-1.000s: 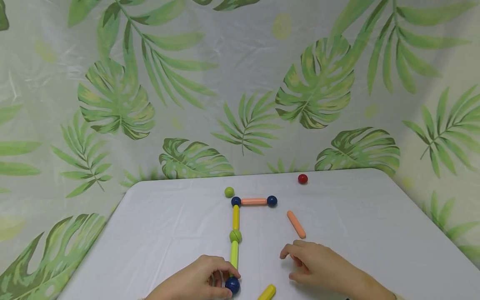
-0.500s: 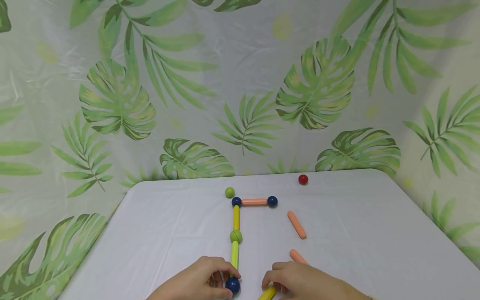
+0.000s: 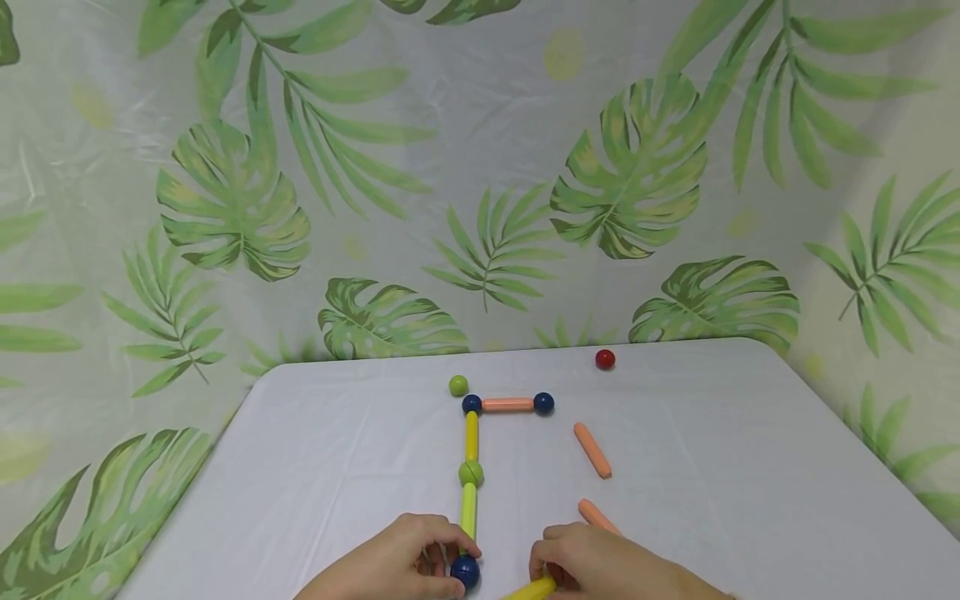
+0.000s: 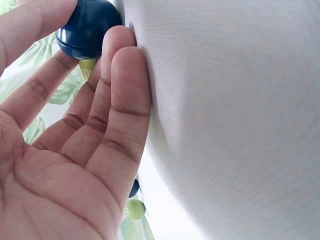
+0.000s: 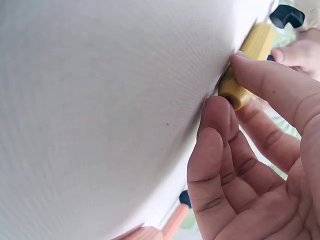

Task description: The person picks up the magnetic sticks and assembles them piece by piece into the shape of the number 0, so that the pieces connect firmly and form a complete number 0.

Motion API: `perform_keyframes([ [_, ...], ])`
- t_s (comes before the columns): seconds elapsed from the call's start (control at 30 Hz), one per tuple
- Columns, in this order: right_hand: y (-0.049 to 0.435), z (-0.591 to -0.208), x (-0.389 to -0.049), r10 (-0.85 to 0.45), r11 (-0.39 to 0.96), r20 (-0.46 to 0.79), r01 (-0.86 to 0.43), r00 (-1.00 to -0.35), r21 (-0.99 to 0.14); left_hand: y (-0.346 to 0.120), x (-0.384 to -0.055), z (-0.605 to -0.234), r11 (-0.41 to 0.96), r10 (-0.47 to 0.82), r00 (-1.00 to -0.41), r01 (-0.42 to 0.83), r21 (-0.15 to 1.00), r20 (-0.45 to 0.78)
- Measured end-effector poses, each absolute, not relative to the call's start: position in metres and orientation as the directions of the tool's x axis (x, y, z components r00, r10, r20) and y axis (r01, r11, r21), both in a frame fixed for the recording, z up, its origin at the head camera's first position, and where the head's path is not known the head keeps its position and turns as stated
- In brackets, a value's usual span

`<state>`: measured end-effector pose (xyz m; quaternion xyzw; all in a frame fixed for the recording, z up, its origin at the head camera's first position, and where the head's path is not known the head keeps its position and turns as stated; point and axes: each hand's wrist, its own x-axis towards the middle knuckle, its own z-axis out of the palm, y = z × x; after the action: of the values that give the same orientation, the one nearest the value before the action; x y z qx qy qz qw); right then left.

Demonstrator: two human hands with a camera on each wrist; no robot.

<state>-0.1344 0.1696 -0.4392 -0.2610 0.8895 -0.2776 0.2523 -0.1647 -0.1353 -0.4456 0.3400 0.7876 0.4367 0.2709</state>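
My left hand (image 3: 408, 560) pinches a dark blue ball (image 3: 465, 572) between thumb and forefinger at the table's near side. From that ball a line runs away from me: a lime stick (image 3: 468, 510), a green ball (image 3: 471, 473), a yellow stick (image 3: 472, 436) and another blue ball (image 3: 472, 404). There it turns right along a salmon stick (image 3: 507, 404) to a third blue ball (image 3: 543, 403). To the right of my left hand, my right hand (image 3: 600, 562) grips a loose yellow stick (image 5: 260, 42) by one end, low against the tabletop.
Two loose salmon sticks lie to the right, one farther off (image 3: 592, 450) and one partly behind my right hand (image 3: 597, 517). A loose green ball (image 3: 458, 385) and a red ball (image 3: 605, 359) sit near the far edge of the white table (image 3: 720, 433). A leaf-patterned cloth (image 3: 510, 167) hangs behind.
My right hand has moved left and nearer to the loose yellow stick, has taken hold of it and turned it slightly. A salmon stick has come into sight. The left hand stays put.
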Motion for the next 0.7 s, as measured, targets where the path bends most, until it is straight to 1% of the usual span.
perform_keyframes([
  [0.17,0.1728,-0.4392,-0.1347,-0.574,0.683,-0.324,-0.223,-0.752,-0.695,-0.1352,-0.1643,-0.4466,0.376,0.777,-0.618,0.309,0.874,-0.116],
  [0.3,0.1725,-0.4398,-0.1351,-0.552,0.678,-0.331,-0.182,-0.765,-0.712,-0.1348,-0.1643,-0.4466,0.382,0.773,-0.623,0.300,0.874,-0.124],
  [0.43,0.1712,-0.4399,-0.1354,-0.546,0.696,-0.325,-0.202,-0.772,-0.689,-0.1345,-0.1645,-0.4466,0.384,0.772,-0.623,0.302,0.873,-0.125],
  [0.53,0.1723,-0.4396,-0.1352,-0.558,0.688,-0.313,-0.218,-0.768,-0.692,-0.1344,-0.1644,-0.4467,0.383,0.774,-0.621,0.305,0.872,-0.122],
  [0.7,0.1757,-0.4374,-0.1353,-0.550,0.674,-0.305,-0.196,-0.778,-0.712,-0.1341,-0.1642,-0.4461,0.386,0.773,-0.621,0.299,0.873,-0.129],
])
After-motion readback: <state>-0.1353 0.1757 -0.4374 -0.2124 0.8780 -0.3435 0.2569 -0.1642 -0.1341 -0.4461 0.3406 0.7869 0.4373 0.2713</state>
